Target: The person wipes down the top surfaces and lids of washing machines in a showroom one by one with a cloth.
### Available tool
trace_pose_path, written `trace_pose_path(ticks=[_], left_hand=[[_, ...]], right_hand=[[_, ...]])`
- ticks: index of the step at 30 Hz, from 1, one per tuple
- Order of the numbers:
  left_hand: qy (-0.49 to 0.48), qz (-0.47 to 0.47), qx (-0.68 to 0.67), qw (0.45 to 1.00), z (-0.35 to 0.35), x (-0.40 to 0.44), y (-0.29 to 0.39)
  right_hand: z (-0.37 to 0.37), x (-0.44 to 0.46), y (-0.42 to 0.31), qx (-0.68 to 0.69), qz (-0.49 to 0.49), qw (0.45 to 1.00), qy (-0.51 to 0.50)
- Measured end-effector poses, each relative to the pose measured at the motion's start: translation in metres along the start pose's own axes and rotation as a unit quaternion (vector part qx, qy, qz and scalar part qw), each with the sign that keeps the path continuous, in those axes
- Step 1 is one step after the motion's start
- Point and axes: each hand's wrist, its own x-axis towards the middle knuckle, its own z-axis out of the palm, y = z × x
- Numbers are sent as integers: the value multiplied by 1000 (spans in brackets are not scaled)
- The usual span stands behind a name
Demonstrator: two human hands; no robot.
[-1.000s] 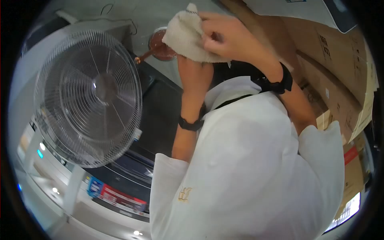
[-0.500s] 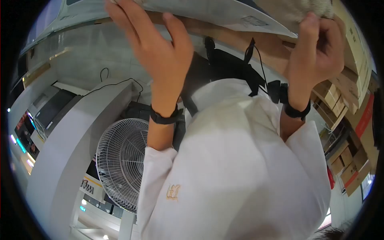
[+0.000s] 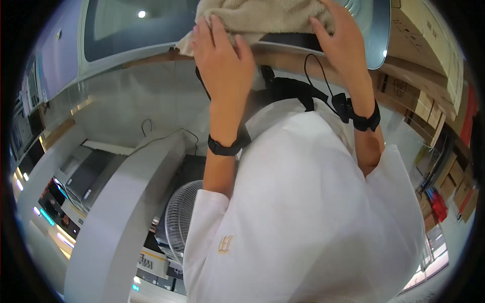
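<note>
A beige towel (image 3: 268, 17) lies bunched over the front edge of a flat appliance with a dark glass panel (image 3: 146, 30), at the top of the view. My left hand (image 3: 222, 65) rests on the towel's left part, its fingers stretched out and the thumb apart. At the towel's right end, my right hand (image 3: 346, 45) has the cloth between thumb and fingers; the fingertips run out of the top of the view. Both wrists wear black bands, and a small black device (image 3: 342, 107) sits by the right one.
Cardboard boxes (image 3: 424, 45) stand on the right, close to my right arm. A white wire fan (image 3: 184, 217) is low on the left, beside a grey-white partition (image 3: 116, 202). A thin black cable (image 3: 323, 76) loops near my right wrist.
The towel has come from the far right to the middle, lying between both hands. My left hand has moved onto it, my right hand leftward. The view has shifted, showing more dark glass.
</note>
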Motion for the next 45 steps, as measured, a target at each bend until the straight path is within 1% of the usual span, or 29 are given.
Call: trace_pose_path(ticks=[2,3,4,5,7,8,10,11,13,14,16,17,18,19,21,23,26,29,30,32,33,34,35,37,38,40,41,43,45], left_hand=[[-10,15,-2,1000,-6,11,4],[-11,19,-3,1000,-8,16,6],[19,20,-15,1000,-7,21,4],[-10,5,-13,1000,-14,26,2],[-75,-31,-6,997,-33,33,2],[-117,-87,-21,989,-43,36,2],[-194,-190,-50,961,-58,40,5],[-150,-176,-51,972,-60,39,4],[-57,-141,-55,987,-62,37,-2],[-72,-132,-75,986,-64,41,-2],[-107,-114,-113,981,-71,45,1],[-192,-109,-145,965,-73,46,1],[-273,-101,-175,940,-75,46,2],[-308,-68,-224,922,-67,40,6],[-383,-12,-325,864,-52,31,16],[-521,-46,-348,778,-43,27,32],[-422,-28,-274,864,-29,9,39],[-368,-109,-278,880,-35,8,41],[-343,-150,-283,883,-42,11,46],[-251,-137,-306,908,-47,24,58],[-202,-130,-316,918,-51,30,65],[-134,-74,-255,955,-54,44,78],[-69,-17,-192,979,-50,60,91],[21,73,-218,973,-27,87,105],[-3,94,-171,981,-15,94,108],[-48,135,-73,987,6,105,108],[-43,151,-68,985,21,100,99],[-38,181,-56,981,55,73,68],[-67,160,1,985,57,52,54]], right_hand=[[-1,15,-1,16,-4,1000,2],[-2,21,-3,24,35,999,-17],[-2,25,-6,33,70,996,-41],[-1,27,-11,44,106,991,-72],[3,37,-22,116,85,987,-66],[4,44,-27,154,75,983,-58],[-8,52,-39,163,79,970,-161],[-17,51,-44,166,83,959,-212],[-27,50,-52,208,-32,960,-185],[-31,48,-55,227,-87,955,-170],[-44,36,-59,236,-152,943,-179],[-50,31,-61,238,-186,936,-181],[-58,27,-64,239,-197,934,-177],[-67,23,-67,239,-207,933,-174],[-80,15,-65,224,-211,936,-172],[-88,9,-58,198,-204,943,-171],[-99,-4,-45,140,-138,968,-159],[-111,-17,-29,91,-31,984,-148],[-115,-20,-25,96,-21,985,-141],[-119,-20,-17,106,-7,987,-125],[-116,-15,-16,87,-4,992,-87],[-108,-6,-18,69,2,996,-52],[-100,0,-21,51,12,998,-17],[-92,28,-24,25,60,998,-20],[-88,41,-24,12,80,997,-20],[-57,45,-23,-51,-3,997,66],[-38,39,-18,-80,-43,990,107],[7,4,5,-83,-74,992,57],[13,-16,19,-83,-90,992,20]])
